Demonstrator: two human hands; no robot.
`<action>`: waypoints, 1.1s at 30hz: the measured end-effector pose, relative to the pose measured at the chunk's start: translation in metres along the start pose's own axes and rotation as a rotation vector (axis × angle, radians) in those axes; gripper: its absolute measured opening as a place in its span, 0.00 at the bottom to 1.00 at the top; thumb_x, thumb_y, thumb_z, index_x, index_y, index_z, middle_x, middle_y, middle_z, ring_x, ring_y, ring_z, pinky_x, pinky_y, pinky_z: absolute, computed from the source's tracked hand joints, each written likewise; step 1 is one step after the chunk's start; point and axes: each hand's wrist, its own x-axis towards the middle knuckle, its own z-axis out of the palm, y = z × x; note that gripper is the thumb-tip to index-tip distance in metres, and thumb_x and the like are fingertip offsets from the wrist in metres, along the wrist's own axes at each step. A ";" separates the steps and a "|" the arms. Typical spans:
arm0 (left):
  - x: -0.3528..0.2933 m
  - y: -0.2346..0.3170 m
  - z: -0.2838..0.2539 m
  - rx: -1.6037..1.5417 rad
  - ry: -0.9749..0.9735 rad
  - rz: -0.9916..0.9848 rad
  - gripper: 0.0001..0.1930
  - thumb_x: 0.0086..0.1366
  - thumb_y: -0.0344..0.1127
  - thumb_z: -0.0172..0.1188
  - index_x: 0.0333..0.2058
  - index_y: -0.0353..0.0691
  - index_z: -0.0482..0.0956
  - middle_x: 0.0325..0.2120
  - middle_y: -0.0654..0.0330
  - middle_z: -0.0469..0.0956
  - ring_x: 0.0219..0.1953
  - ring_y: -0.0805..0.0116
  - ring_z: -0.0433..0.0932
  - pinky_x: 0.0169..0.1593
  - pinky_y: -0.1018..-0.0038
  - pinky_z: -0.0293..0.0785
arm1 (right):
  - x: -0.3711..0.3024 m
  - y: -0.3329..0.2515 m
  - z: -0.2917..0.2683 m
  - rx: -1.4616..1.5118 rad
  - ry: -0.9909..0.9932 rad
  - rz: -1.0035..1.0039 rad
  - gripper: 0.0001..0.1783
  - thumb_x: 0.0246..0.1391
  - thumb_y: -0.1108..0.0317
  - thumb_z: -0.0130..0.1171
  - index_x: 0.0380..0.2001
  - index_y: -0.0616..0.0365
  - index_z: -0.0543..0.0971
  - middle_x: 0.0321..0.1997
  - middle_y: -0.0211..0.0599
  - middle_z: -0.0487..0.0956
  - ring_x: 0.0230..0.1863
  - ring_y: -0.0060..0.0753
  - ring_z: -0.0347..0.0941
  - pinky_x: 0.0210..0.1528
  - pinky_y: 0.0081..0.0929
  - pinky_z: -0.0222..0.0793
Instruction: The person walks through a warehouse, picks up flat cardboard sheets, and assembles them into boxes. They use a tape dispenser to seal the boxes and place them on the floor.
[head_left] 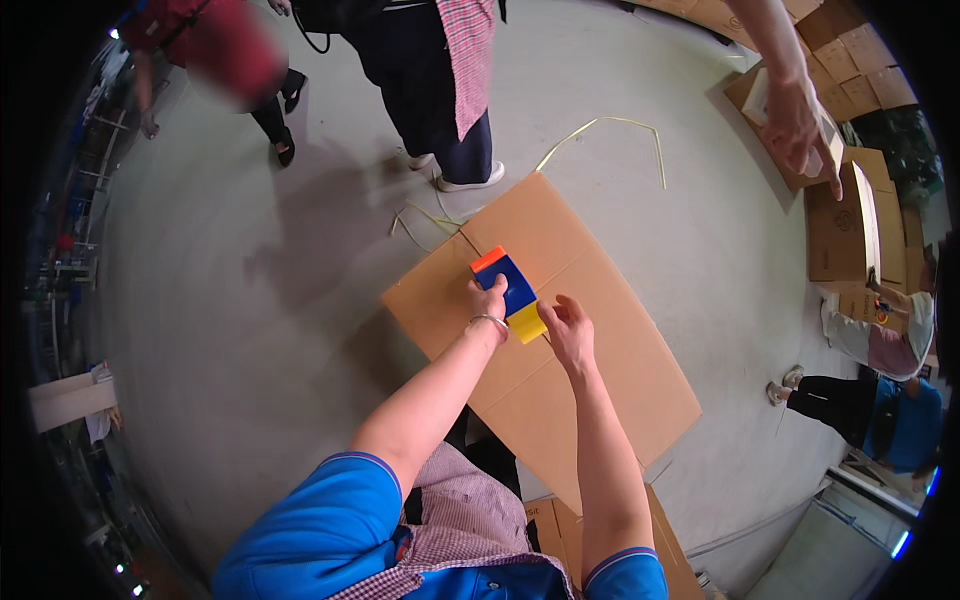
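We find the three-coloured block (516, 287) near the middle of the view, over the top of a large cardboard box (590, 290). Its long axis runs from eleven o'clock to five o'clock, roughly in line with the box's long sides. The orange-red end points to eleven o'clock; the yellow end points to five.

We note a dark blue, smooth middle section, longer than either coloured end; part of it is covered by the hand.

The left hand (487, 299) comes in from seven o'clock, its fingers closed around the blue section, thumb on top. A bracelet (489, 321) circles that wrist. The right hand (570, 335) sits at four o'clock from the block, fingers bent beside the yellow end; we cannot tell whether they pinch it.

Beyond the box, at one o'clock, we record a pale strap (600, 121) on the floor (330, 250).
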 end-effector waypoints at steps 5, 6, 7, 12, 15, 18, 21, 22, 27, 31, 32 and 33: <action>-0.004 0.014 -0.008 -0.028 -0.088 -0.173 0.28 0.62 0.43 0.57 0.57 0.47 0.56 0.45 0.60 0.71 0.43 0.66 0.73 0.45 0.60 0.69 | 0.043 -0.027 0.033 -0.330 -0.160 0.150 0.39 0.43 0.42 0.63 0.44 0.71 0.75 0.36 0.52 0.79 0.39 0.42 0.77 0.40 0.31 0.72; -0.005 0.016 -0.010 -0.015 -0.111 -0.221 0.26 0.63 0.44 0.55 0.57 0.51 0.57 0.44 0.62 0.72 0.41 0.67 0.74 0.43 0.59 0.70 | 0.050 -0.025 0.036 -0.334 -0.236 0.198 0.38 0.43 0.43 0.63 0.44 0.71 0.75 0.36 0.52 0.79 0.39 0.41 0.77 0.40 0.31 0.72; -0.010 0.025 -0.014 0.010 -0.161 -0.266 0.23 0.65 0.46 0.52 0.56 0.53 0.58 0.43 0.63 0.72 0.41 0.67 0.74 0.43 0.58 0.71 | 0.055 -0.025 0.039 -0.333 -0.317 0.247 0.37 0.44 0.44 0.63 0.43 0.70 0.76 0.36 0.52 0.79 0.40 0.41 0.77 0.40 0.31 0.72; 0.031 0.031 -0.076 0.383 -0.323 0.045 0.18 0.68 0.41 0.45 0.56 0.49 0.63 0.46 0.63 0.73 0.49 0.64 0.71 0.52 0.58 0.66 | 0.070 -0.022 0.048 -0.085 -0.372 0.310 0.31 0.42 0.48 0.61 0.35 0.71 0.79 0.30 0.46 0.80 0.32 0.37 0.77 0.37 0.29 0.72; 0.063 0.056 -0.070 1.092 -0.238 1.087 0.30 0.57 0.24 0.50 0.60 0.41 0.58 0.57 0.56 0.65 0.61 0.54 0.60 0.61 0.57 0.57 | 0.077 -0.040 0.044 -0.216 -0.399 0.399 0.29 0.36 0.49 0.59 0.30 0.70 0.80 0.30 0.52 0.80 0.35 0.42 0.78 0.40 0.31 0.72; 0.085 0.071 -0.070 1.687 -0.469 1.184 0.34 0.55 0.23 0.46 0.62 0.45 0.56 0.66 0.61 0.48 0.68 0.54 0.43 0.65 0.47 0.45 | 0.074 -0.058 0.065 -0.507 -0.290 0.384 0.30 0.35 0.45 0.58 0.25 0.67 0.80 0.29 0.51 0.80 0.35 0.47 0.78 0.39 0.34 0.73; 0.090 0.081 -0.067 1.814 -0.512 1.170 0.35 0.54 0.31 0.51 0.63 0.51 0.55 0.66 0.66 0.46 0.69 0.60 0.42 0.65 0.45 0.42 | 0.066 -0.053 0.040 -0.476 -0.313 0.385 0.32 0.35 0.42 0.60 0.28 0.66 0.80 0.29 0.49 0.81 0.35 0.44 0.79 0.39 0.32 0.73; 0.091 0.082 -0.067 1.814 -0.540 1.177 0.36 0.54 0.32 0.52 0.63 0.52 0.54 0.67 0.67 0.46 0.69 0.61 0.42 0.65 0.45 0.42 | 0.062 -0.049 0.030 -0.413 -0.331 0.377 0.33 0.35 0.42 0.61 0.29 0.66 0.81 0.30 0.49 0.81 0.35 0.42 0.79 0.39 0.32 0.73; 0.095 0.079 -0.070 1.839 -0.567 1.200 0.38 0.53 0.37 0.52 0.64 0.53 0.52 0.67 0.68 0.45 0.69 0.62 0.41 0.65 0.44 0.41 | -0.006 0.006 -0.066 -0.441 -0.359 0.494 0.32 0.35 0.47 0.63 0.37 0.66 0.80 0.30 0.46 0.81 0.33 0.35 0.79 0.39 0.29 0.74; 0.110 0.075 -0.076 1.814 -0.567 1.280 0.38 0.53 0.38 0.52 0.64 0.52 0.51 0.67 0.66 0.44 0.69 0.60 0.40 0.65 0.43 0.41 | -0.091 0.096 -0.163 -0.434 -0.202 0.695 0.31 0.33 0.50 0.64 0.37 0.65 0.81 0.30 0.45 0.81 0.33 0.37 0.79 0.40 0.30 0.73; 0.113 0.073 -0.075 1.817 -0.568 1.278 0.38 0.54 0.38 0.52 0.64 0.52 0.51 0.67 0.66 0.44 0.69 0.60 0.40 0.65 0.43 0.41 | -0.105 0.115 -0.180 -0.522 -0.187 0.708 0.30 0.33 0.50 0.64 0.36 0.65 0.81 0.30 0.45 0.81 0.33 0.37 0.79 0.40 0.30 0.73; 0.115 0.077 -0.075 1.827 -0.568 1.281 0.38 0.54 0.38 0.52 0.64 0.52 0.51 0.67 0.66 0.44 0.69 0.60 0.40 0.64 0.43 0.41 | -0.118 0.131 -0.188 -0.602 -0.175 0.719 0.30 0.32 0.50 0.63 0.36 0.64 0.81 0.30 0.45 0.81 0.33 0.38 0.79 0.41 0.31 0.73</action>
